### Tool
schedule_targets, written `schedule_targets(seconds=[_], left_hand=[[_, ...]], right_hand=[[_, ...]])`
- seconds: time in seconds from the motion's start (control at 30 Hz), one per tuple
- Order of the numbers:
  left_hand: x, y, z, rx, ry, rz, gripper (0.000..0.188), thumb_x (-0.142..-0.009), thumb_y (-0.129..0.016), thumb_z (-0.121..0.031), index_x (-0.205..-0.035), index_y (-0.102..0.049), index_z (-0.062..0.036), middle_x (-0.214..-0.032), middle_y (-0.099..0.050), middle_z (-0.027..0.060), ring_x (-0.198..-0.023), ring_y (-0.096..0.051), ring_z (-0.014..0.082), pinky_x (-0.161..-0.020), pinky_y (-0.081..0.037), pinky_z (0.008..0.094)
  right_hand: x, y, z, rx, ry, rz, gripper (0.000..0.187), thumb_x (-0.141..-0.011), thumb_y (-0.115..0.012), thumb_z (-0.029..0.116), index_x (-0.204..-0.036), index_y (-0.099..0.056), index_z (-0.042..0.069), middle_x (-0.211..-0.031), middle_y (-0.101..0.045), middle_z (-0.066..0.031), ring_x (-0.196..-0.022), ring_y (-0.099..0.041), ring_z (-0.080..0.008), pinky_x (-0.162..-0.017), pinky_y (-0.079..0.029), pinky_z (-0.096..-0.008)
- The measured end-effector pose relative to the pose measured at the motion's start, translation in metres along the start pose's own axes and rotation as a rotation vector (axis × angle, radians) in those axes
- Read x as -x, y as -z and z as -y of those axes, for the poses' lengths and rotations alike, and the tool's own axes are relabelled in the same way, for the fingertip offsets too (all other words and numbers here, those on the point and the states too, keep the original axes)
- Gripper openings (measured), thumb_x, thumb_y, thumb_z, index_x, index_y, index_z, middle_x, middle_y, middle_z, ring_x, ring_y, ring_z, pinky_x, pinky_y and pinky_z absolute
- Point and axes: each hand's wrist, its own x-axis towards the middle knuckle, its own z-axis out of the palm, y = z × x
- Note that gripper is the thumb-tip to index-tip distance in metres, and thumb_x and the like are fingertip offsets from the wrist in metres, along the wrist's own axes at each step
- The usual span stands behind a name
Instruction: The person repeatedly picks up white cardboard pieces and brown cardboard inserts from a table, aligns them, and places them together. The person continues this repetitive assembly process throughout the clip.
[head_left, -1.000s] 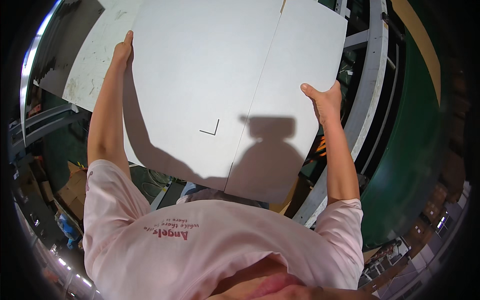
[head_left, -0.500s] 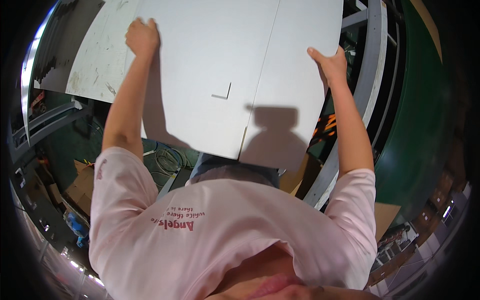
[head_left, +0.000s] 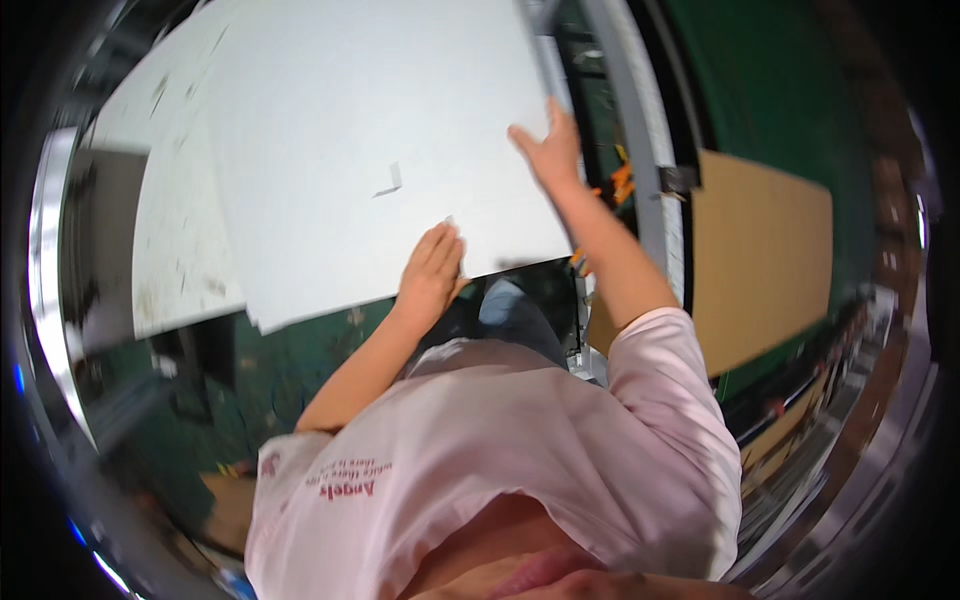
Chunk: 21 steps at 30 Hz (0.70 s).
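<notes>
A large white cardboard sheet (head_left: 320,130) with a small L-shaped cut lies flat in front of me. Beneath it, on the left, shows a scuffed white board (head_left: 180,210). My left hand (head_left: 430,272) rests at the sheet's near edge, its fingers stretched out together on top and the thumb by the rim. At the right edge my right hand (head_left: 552,152) touches the sheet, thumb and forefinger spread wide; its other fingers are partly hidden. Both hands are slightly blurred.
Along the right runs a grey metal frame (head_left: 650,200). Beyond it a brown cardboard panel (head_left: 765,260) lies against a green surface (head_left: 760,100). A grey panel (head_left: 105,240) stands at far left. Orange items (head_left: 622,183) show through the frame.
My left hand has come from the sheet's far left side to its near edge. My right hand stays by the right edge. The view has turned, bringing the brown panel into sight.
</notes>
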Motion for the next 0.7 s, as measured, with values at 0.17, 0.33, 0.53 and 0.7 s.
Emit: schedule_targets(seconds=[0.17,0.33,0.53,0.7], left_hand=[[-0.002,-0.004,-0.005,-0.077,0.013,0.084,0.063,-0.066,-0.077,-0.006,-0.123,-0.054,0.0041,-0.135,-0.049,0.022,-0.129,-0.042,0.0391,-0.108,-0.037,0.0457],[-0.003,0.002,-0.011,-0.001,0.036,0.08,0.059,-0.071,-0.07,-0.009,-0.126,-0.052,0.0029,-0.137,-0.047,0.022,-0.13,-0.041,0.0405,-0.109,-0.034,0.0474],[-0.007,0.005,-0.014,-0.032,0.112,0.156,0.06,-0.068,-0.069,-0.008,-0.125,-0.053,0.0012,-0.138,-0.046,0.0207,-0.13,-0.04,0.0409,-0.107,-0.036,0.0474],[-0.011,0.008,-0.02,-0.078,0.154,0.207,0.059,-0.068,-0.071,-0.008,-0.124,-0.054,0.0013,-0.138,-0.046,0.0203,-0.132,-0.039,0.0402,-0.108,-0.035,0.0463]], right_hand=[[0.084,0.133,-0.116,0.064,-0.207,-0.448,0.049,-0.076,-0.071,0.008,-0.121,-0.055,0.001,-0.115,-0.06,-0.0173,-0.105,-0.056,-0.0319,-0.093,-0.043,-0.0409],[0.215,0.31,-0.269,1.367,-0.794,-0.263,0.051,-0.091,-0.056,0.022,-0.138,-0.041,0.01,-0.142,-0.041,-0.0145,-0.13,-0.036,-0.0382,-0.096,-0.035,-0.0569],[0.128,0.293,-0.375,0.99,-0.083,-0.028,0.056,-0.075,-0.065,0.01,-0.128,-0.047,0.005,-0.131,-0.048,-0.0204,-0.122,-0.044,-0.0409,-0.099,-0.037,-0.0517],[-0.03,0.296,-0.197,0.531,0.147,-0.256,0.033,-0.081,-0.061,0.009,-0.114,-0.059,0.0,-0.106,-0.065,-0.0188,-0.098,-0.062,-0.0352,-0.084,-0.049,-0.0448]])
